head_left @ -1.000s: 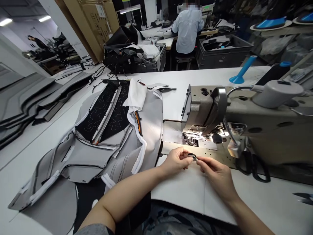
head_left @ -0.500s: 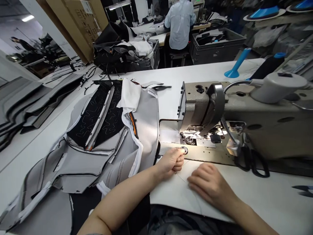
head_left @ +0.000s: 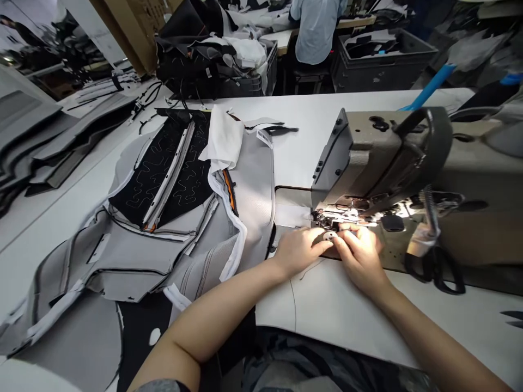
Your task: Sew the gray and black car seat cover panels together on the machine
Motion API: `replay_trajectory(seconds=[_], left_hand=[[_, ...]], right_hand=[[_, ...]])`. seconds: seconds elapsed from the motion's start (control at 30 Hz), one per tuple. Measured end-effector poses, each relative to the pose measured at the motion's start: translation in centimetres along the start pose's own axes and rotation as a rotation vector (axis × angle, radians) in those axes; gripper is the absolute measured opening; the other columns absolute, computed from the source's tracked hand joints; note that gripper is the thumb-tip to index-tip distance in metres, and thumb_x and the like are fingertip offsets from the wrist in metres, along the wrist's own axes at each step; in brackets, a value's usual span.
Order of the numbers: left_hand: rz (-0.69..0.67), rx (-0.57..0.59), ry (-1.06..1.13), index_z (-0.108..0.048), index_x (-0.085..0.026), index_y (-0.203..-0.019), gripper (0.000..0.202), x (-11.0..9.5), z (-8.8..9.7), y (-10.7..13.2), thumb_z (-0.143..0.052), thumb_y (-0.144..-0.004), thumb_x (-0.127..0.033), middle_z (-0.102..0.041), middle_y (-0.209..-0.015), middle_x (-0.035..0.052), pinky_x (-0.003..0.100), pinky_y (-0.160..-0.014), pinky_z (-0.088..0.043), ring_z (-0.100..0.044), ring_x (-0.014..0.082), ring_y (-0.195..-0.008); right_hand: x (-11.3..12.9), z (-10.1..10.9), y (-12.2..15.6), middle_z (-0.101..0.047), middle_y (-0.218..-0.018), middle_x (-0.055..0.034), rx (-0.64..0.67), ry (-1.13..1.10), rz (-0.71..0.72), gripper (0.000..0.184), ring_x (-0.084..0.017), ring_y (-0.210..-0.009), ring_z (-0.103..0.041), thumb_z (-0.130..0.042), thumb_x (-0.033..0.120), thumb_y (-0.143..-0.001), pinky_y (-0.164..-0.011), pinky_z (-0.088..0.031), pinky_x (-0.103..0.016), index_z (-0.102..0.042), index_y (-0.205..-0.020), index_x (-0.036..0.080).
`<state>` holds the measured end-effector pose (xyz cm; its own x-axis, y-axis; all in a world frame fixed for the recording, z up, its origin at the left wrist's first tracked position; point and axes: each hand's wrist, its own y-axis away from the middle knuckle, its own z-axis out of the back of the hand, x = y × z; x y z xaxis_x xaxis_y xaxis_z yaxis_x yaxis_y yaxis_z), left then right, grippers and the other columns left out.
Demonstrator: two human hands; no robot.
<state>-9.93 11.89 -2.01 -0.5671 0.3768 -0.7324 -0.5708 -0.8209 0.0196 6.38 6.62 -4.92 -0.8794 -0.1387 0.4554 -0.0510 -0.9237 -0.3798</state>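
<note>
A small round bobbin (head_left: pixel 329 236) with dark holes in its face sits between my two hands, just in front of the lit needle area of the sewing machine (head_left: pixel 368 163). My left hand (head_left: pixel 299 251) is closed, its thumb and forefinger pinching the bobbin from the left. From the right, my right hand (head_left: pixel 362 253) closes on it too, thumb tip at its edge and the other fingers bent behind. A dark thread (head_left: pixel 294 305) trails over the white table (head_left: pixel 327 305) below my left hand. What lies behind my fingers is hidden.
A large grey and black sewn cover (head_left: pixel 134 267) spreads over the left side. Black-handled scissors (head_left: pixel 445 272) lie at the machine's right. Grey panels (head_left: pixel 65 141) are stacked far left. Beyond the table are a person in a light blue shirt (head_left: pixel 316 32) and a grey crate (head_left: pixel 379 68).
My right hand has moved up and joined my left at the bobbin. My left hand has shifted slightly right and up. The view has tilted down and turned a little.
</note>
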Motion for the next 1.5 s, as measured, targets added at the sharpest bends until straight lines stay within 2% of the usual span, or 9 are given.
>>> replay_trajectory(seconds=[0.07, 0.17, 0.27, 0.57, 0.83, 1.17, 1.33, 1.43, 1.5], left_hand=[[-0.017, -0.034, -0.186, -0.061, -0.014, -0.115, 0.038, 0.2, -0.4, -0.2, -0.052, -0.089, -0.041, -0.065, -0.080, 0.0090, 0.027, -0.062, -0.037, -0.057, 0.0210, -0.068], [-0.066, 0.016, -0.339, -0.053, -0.013, -0.127, 0.039, 0.5, -1.0, -0.7, -0.044, -0.090, -0.022, -0.064, -0.074, 0.0107, 0.028, -0.063, -0.040, -0.060, 0.0225, -0.065], [-0.130, 0.042, -0.437, -0.044, -0.015, -0.137, 0.053, 0.6, -1.3, -1.1, -0.042, -0.085, -0.009, -0.063, -0.069, 0.0111, 0.029, -0.062, -0.042, -0.060, 0.0223, -0.061], [-0.124, 0.083, -0.741, -0.039, -0.021, -0.140, 0.052, -0.1, -0.8, -0.8, -0.043, -0.089, -0.011, -0.063, -0.070, 0.0051, 0.026, -0.055, -0.047, -0.064, 0.0200, -0.063], [-0.094, 0.122, -0.771, -0.044, -0.024, -0.136, 0.044, -0.4, -0.5, -0.8, -0.042, -0.092, -0.015, -0.065, -0.077, 0.0048, 0.026, -0.058, -0.049, -0.067, 0.0202, -0.069], [-0.110, 0.113, -0.798, -0.042, -0.027, -0.137, 0.047, 0.2, -0.7, -0.9, -0.043, -0.091, -0.016, -0.065, -0.077, 0.0036, 0.027, -0.058, -0.048, -0.066, 0.0211, -0.069], [-0.118, 0.029, -0.728, -0.056, -0.017, -0.121, 0.033, 1.1, 1.1, -0.9, -0.040, -0.092, -0.016, -0.064, -0.086, 0.0068, 0.028, -0.062, -0.048, -0.064, 0.0193, -0.073], [-0.219, -0.036, -0.516, -0.061, -0.014, -0.096, 0.026, 1.5, 1.4, -1.1, -0.036, -0.094, -0.017, -0.062, -0.096, 0.0095, 0.029, -0.077, -0.049, -0.061, 0.0192, -0.088], [-0.370, 0.024, -0.302, -0.059, -0.016, -0.093, 0.023, 1.4, 1.1, -1.1, -0.036, -0.094, -0.019, -0.062, -0.100, 0.0083, 0.029, -0.088, -0.046, -0.058, 0.0186, -0.099]], right_hand=[[-0.3, -0.4, -0.9, -0.058, -0.081, -0.0105, -0.006, 0.097, -0.058, 0.037, -0.032, -0.091, -0.053, -0.035, 0.036, -0.093, -0.086, -0.034, -0.057, -0.059, -0.070, 0.020], [-0.5, -1.1, -2.5, -0.060, -0.074, -0.0109, 0.007, 0.216, -0.110, 0.036, -0.033, -0.085, -0.053, -0.034, 0.031, -0.092, -0.085, -0.028, -0.065, -0.061, -0.071, 0.019], [-0.4, -1.5, -3.4, -0.064, -0.087, -0.0154, 0.015, 0.280, -0.109, 0.034, -0.035, -0.088, -0.054, -0.032, 0.027, -0.092, -0.081, -0.032, -0.063, -0.064, -0.084, 0.017], [-0.5, -0.1, -0.7, -0.058, -0.102, -0.0174, 0.033, 0.470, 0.049, 0.037, -0.034, -0.102, -0.047, -0.043, 0.037, -0.090, -0.097, -0.026, -0.056, -0.062, -0.113, 0.014], [-0.3, 0.1, -0.1, -0.059, -0.095, -0.0160, -0.006, 0.674, 0.123, 0.043, -0.032, -0.093, -0.048, -0.043, 0.049, -0.091, -0.090, -0.031, -0.050, -0.066, -0.113, 0.020], [1.1, -0.1, -1.2, -0.061, -0.095, -0.0176, 0.065, 0.531, 0.020, 0.037, -0.036, -0.097, -0.051, -0.047, 0.044, -0.091, -0.085, -0.033, -0.059, -0.066, -0.113, 0.021], [-0.4, 3.9, 2.9, -0.046, -0.134, -0.0143, 0.073, 0.357, 0.245, 0.033, -0.029, -0.123, -0.041, -0.047, 0.034, -0.092, -0.097, -0.037, -0.045, -0.060, -0.121, 0.025], [-4.9, 8.8, 8.4, -0.052, -0.130, -0.0099, 0.017, 0.237, 0.291, 0.041, -0.025, -0.114, -0.051, -0.044, 0.015, -0.089, -0.093, -0.042, -0.041, -0.053, -0.128, 0.025], [-9.5, 12.1, 12.2, -0.057, -0.123, -0.0095, -0.033, 0.304, 0.224, 0.058, -0.026, -0.105, -0.057, -0.042, 0.011, -0.086, -0.091, -0.043, -0.042, -0.038, -0.141, 0.030]])
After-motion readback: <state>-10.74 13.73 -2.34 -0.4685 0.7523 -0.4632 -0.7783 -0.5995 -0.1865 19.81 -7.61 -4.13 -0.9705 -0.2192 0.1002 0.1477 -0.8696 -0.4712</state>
